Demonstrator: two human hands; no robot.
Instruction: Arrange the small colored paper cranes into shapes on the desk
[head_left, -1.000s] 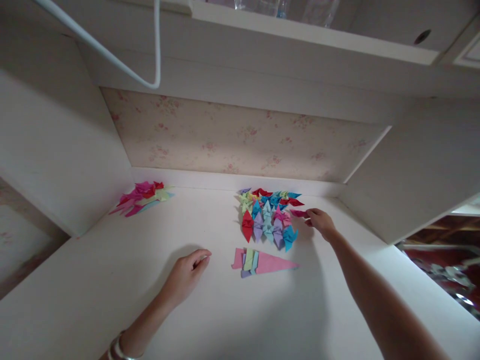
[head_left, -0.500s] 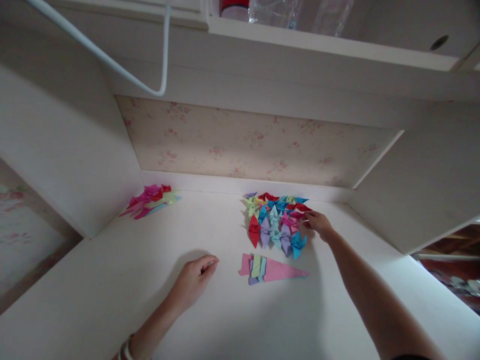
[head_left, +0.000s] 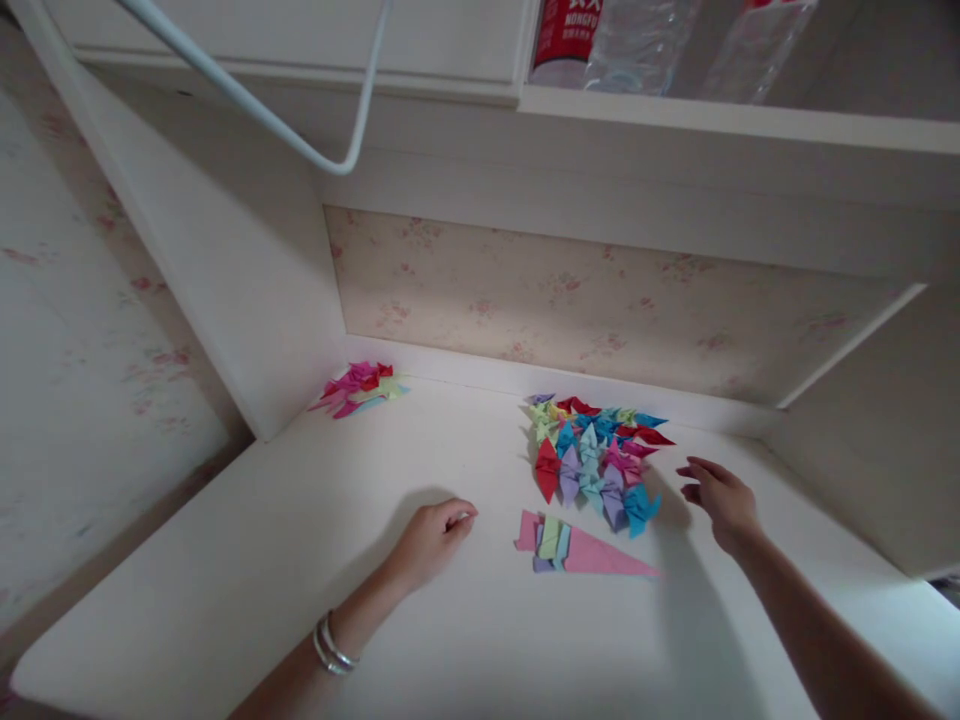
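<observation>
Folded paper cranes [head_left: 591, 455] in many colours lie close together in rows at the back right of the white desk. My right hand [head_left: 721, 500] is just right of this group, fingers apart and empty. A magenta paper crane [head_left: 637, 449] lies at the group's right edge, nearest that hand. My left hand [head_left: 433, 538] rests on the desk with fingers curled together and nothing visible in them. To its right lie partly folded paper pieces [head_left: 604, 556], a long pink one with narrow green, blue and purple ones overlapping it.
At the back left corner is a pile of pink, red and green folded paper [head_left: 360, 385]. Overhead, a shelf [head_left: 720, 118] holds a red-labelled bottle [head_left: 568, 35] and clear plastic containers. A white bent tube [head_left: 300, 145] hangs at upper left. Side panels enclose the desk.
My right hand brought the magenta crane left to the group's right edge, let it go and drew back to the right. The left hand kept its curled pose. The camera view turned left.
</observation>
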